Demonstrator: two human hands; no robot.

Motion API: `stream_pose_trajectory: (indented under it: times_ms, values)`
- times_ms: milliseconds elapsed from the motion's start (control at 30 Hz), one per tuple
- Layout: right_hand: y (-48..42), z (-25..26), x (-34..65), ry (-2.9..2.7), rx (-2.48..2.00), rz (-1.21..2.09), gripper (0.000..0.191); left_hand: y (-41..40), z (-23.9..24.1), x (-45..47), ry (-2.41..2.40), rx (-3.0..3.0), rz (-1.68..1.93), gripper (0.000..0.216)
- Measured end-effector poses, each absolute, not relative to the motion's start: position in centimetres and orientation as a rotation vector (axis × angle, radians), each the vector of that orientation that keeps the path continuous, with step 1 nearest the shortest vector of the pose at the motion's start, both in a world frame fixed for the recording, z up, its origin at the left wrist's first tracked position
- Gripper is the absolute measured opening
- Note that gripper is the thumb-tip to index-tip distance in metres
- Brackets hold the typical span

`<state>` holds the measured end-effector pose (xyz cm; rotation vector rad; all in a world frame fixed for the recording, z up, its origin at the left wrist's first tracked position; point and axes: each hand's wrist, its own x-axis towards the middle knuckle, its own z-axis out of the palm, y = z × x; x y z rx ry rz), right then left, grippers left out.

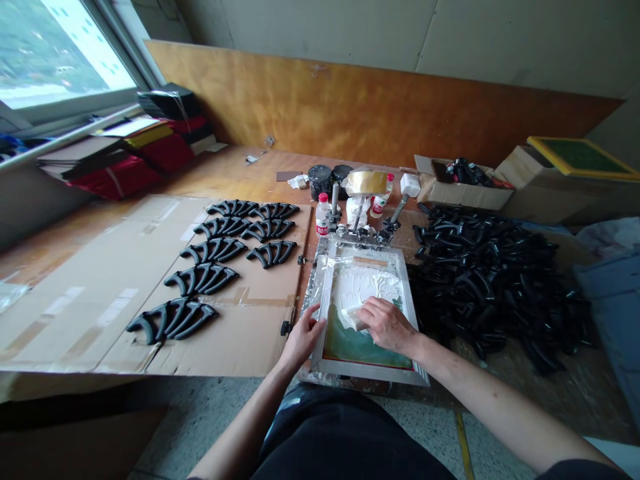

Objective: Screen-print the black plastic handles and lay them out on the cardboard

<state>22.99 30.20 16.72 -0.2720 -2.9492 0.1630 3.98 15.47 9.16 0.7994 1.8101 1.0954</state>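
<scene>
A screen printing frame [327, 293] with a pale metal rim lies in front of me, clamped at its far end. Thick white ink [367, 285] covers the upper part of its green mesh. My right hand [387, 325] is closed around a whitish squeegee [354, 316] that rests on the mesh at the lower edge of the ink. At the frame's left rim, my left hand [303, 339] touches the edge with thumb and fingers apart. Whatever lies under the screen is hidden.
Curved black plastic parts [200, 279] lie in fanned rows on cardboard [240, 347] at left. A large heap of similar parts [490, 280] lies at right. Behind the frame stand a clamp stand [357, 233], a bottle [323, 217] and dark tubs [320, 181]. A carton [465, 195] sits back right.
</scene>
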Motion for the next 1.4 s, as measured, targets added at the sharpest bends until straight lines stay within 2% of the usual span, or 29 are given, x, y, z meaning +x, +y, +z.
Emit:
stream_pose_trajectory:
  times_ms: [167,333,533,900,1067,1233,1400]
  values:
    - [32.3,18.1,22.2,-2.849,-0.461,0.293,0.007,15.6,10.0,4.0,1.783,0.763,1.114,0.060]
    - [34.1,17.8,19.8,-2.761,-0.604,0.150,0.007,15.6,10.7,4.2,1.734,0.727,1.153,0.061]
    - [32.8,16.8,19.8,-2.862,-0.418,0.094,0.010,15.6,10.8,4.4,1.741,0.701,1.196,0.061]
    - [32.4,19.7,22.3,-2.987,-0.070,0.385,0.016,15.6,11.0,4.4,1.752,0.657,1.236,0.064]
    - [35.7,21.9,21.5,-2.946,-0.412,0.546,0.013,15.5,12.0,4.4,1.756,0.681,1.242,0.062]
    - [39.3,21.7,20.2,-2.889,-0.771,0.436,0.032,15.5,13.0,4.5,1.744,0.663,1.234,0.064]
    - [42.0,22.4,21.5,-2.732,-0.922,0.310,0.041,15.5,14.4,4.8,1.642,0.549,1.271,0.074]
